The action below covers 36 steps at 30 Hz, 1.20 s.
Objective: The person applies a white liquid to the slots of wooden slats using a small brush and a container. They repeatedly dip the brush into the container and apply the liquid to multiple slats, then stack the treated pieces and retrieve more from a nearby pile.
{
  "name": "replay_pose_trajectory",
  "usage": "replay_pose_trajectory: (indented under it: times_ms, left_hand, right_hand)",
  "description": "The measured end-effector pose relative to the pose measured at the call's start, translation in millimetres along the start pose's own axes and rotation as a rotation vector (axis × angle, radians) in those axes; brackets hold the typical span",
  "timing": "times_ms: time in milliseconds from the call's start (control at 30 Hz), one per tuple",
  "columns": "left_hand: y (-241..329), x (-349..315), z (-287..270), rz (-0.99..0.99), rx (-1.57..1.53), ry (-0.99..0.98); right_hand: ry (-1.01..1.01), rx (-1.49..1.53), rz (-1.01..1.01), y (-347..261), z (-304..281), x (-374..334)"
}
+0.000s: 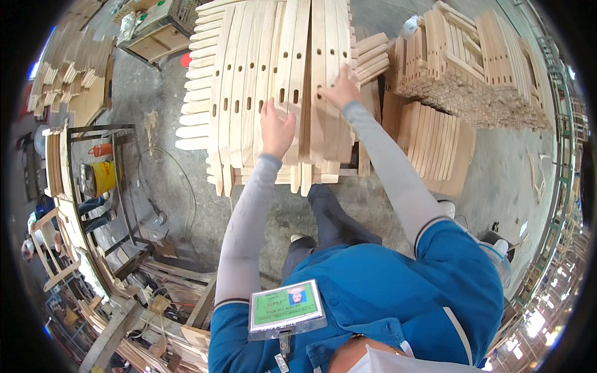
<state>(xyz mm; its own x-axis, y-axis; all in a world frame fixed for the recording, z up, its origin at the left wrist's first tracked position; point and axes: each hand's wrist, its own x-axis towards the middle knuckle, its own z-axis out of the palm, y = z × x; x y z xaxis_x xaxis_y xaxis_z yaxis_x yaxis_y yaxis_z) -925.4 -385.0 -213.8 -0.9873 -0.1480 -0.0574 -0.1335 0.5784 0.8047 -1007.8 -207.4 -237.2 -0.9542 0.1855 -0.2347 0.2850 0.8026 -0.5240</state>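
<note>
A broad stack of pale wooden slats (249,37) lies in front of me, the top ones lengthwise with oval slots cut in them. My left hand (278,129) rests on the slats left of a dark gap, thumb and fingers spread. To the right of that gap, my right hand (341,90) lies across a group of slats (329,127), its fingers apart and touching their faces near the slots. The near ends of this group look blurred. Beneath, other slats (198,99) lie crosswise, with their rounded ends sticking out to the left.
More slotted wooden parts (460,62) are piled at the right, beside a row of slats (429,143) on cardboard. At the left stand a metal frame (102,128) and a yellow bucket (104,177). A hose (186,174) curves over the floor. Another person's legs (96,214) show at far left.
</note>
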Motion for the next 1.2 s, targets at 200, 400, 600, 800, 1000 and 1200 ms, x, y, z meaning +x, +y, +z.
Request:
replay_pose_trajectory:
  times_ms: [200, 400, 600, 800, 1000, 1200]
  left_hand:
    - [8, 72, 54, 0.012, 0.431, 0.066]
    - [22, 105, 60, -0.062, 0.557, 0.008]
    - [-21, 53, 3, -0.082, 0.089, -0.046]
    - [-45, -127, -125, -0.346, -0.580, -0.138]
    - [19, -312, -242, -0.257, -0.521, 0.510]
    - [89, -485, -284, -0.098, -0.347, 1.254]
  right_hand:
    - [-0.092, 0.120, -0.204, 60, -51, -76]
    - [-0.249, 0.358, -0.189, 100, -120, -162]
    - [-0.519, 0.887, 0.080, 98, -178, -209]
    - [-0.619, 0.898, 0.015, 78, -177, -217]
    - [-0.948, 0.726, -0.339, -9, -143, -170]
    - [-1.356, 0.619, -0.689, -136, -72, -221]
